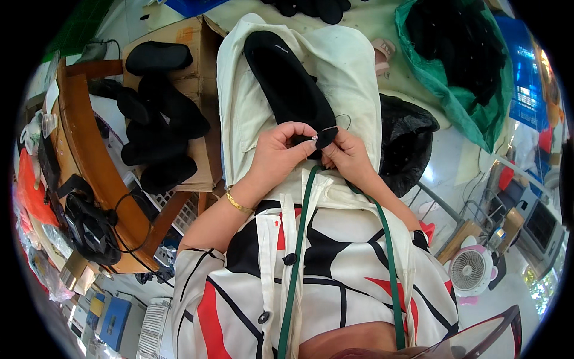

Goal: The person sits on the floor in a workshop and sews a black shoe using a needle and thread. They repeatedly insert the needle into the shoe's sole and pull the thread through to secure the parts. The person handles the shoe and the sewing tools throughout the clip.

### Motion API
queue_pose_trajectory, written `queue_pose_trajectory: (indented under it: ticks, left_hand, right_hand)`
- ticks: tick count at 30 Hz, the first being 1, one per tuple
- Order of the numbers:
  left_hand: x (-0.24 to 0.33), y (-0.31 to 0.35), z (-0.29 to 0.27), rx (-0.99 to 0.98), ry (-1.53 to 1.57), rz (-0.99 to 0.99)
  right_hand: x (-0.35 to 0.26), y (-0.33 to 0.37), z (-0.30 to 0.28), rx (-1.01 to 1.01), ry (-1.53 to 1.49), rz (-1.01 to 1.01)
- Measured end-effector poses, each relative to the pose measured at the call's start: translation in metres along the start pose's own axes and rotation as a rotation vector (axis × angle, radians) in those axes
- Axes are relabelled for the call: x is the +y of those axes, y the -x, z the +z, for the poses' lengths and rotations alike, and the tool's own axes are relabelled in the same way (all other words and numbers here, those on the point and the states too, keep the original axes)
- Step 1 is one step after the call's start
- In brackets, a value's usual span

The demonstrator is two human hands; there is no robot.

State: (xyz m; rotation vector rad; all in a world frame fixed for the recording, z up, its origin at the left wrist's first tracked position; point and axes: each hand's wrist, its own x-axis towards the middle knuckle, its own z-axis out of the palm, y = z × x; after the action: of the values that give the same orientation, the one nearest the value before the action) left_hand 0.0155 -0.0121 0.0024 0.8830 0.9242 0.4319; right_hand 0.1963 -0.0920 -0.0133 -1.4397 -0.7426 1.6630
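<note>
A black slipper (284, 78) lies lengthwise on the cream cloth (356, 66) over my lap, its near end close to my body. My left hand (278, 152) pinches a small shiny piece (315, 137), too small to name, against that end. With thumb and fingers, my right hand (353, 160) grips a black flap (326, 136) at the slipper's near end. A thin dark loop of thread or wire (345, 118) curves up beside the right fingers.
Several black slippers (170, 107) are heaped on a cardboard box (197, 84) at left, by a wooden chair (98, 161). At right stand a black plastic bag (409, 140) and a green sack (427, 84) of black items. A white fan (469, 269) sits lower right.
</note>
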Motion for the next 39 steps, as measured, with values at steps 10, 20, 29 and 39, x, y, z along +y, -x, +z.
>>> queue_pose_trajectory:
  ticks: [10,20,29,39]
  left_hand:
    - [-0.005,-0.001,-0.002,0.001,0.101,0.046]
    - [-0.014,-0.002,-0.005,-0.022,0.146,0.103]
    - [-0.009,0.0,-0.007,-0.057,0.151,0.048]
    - [-0.013,-0.003,-0.008,-0.081,0.066,0.06]
  right_hand:
    - [-0.013,-0.004,0.001,-0.064,0.201,-0.132]
    - [-0.008,-0.005,-0.002,-0.101,0.22,-0.166]
    - [-0.001,-0.006,0.0,-0.101,0.013,-0.083]
    - [-0.03,-0.006,0.004,-0.106,0.026,0.027]
